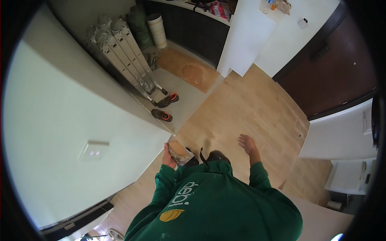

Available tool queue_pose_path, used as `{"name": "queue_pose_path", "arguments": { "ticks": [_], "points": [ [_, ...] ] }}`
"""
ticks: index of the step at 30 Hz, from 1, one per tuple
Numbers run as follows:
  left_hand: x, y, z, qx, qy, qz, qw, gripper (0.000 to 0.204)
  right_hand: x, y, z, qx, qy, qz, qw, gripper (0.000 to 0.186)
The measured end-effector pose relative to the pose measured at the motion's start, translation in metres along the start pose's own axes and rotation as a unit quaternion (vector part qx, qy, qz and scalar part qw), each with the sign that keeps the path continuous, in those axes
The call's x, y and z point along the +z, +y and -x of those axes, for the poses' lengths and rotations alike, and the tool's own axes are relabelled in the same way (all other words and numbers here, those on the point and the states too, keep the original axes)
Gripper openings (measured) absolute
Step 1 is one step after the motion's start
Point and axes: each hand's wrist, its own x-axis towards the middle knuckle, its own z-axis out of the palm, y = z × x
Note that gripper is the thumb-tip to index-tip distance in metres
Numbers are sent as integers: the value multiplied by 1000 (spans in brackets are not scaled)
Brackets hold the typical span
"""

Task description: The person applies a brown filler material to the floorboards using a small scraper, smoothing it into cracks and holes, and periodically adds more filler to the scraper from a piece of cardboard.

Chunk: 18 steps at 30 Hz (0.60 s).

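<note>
left hand [169, 158] grips a flat rectangular slab [177, 149] by its left edge; we can't tell if it's a board or a tile offcut. slab sits up and to the right of that palm, just beside the white wall [100, 108] corner, long axis slanting from upper left to lower right. left hand is the near one; right hand [246, 143] hangs well apart on the other side, holding nothing, fingers loosely spread.

slab: tan, patchy face, rough greyish smears along the near side, straight pale rim on the right. we see smooth wood-look floor [245, 98] in pale planks underneath. ahead left: folded metal ladder [122, 52], ribbed and slotted, leaning; two dark work shoes [162, 115] with orange collars; a tan floor sheet [177, 62] with a ring-shaped stain; an upright cream roll [157, 32].
</note>
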Motion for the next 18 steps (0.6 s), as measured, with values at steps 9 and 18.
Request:
{"name": "queue_pose_path", "arguments": {
  "ticks": [9, 18],
  "points": [
    [96, 38, -216, -75, -19, 3, 997, 68, 35, -96, -129, -6, 8, 43, 999, 37],
    [133, -13, -473, -22, 141, -56, 988, 65, 10, -157, -582, 131, -123, 96, 979, 25]
  ]
}}
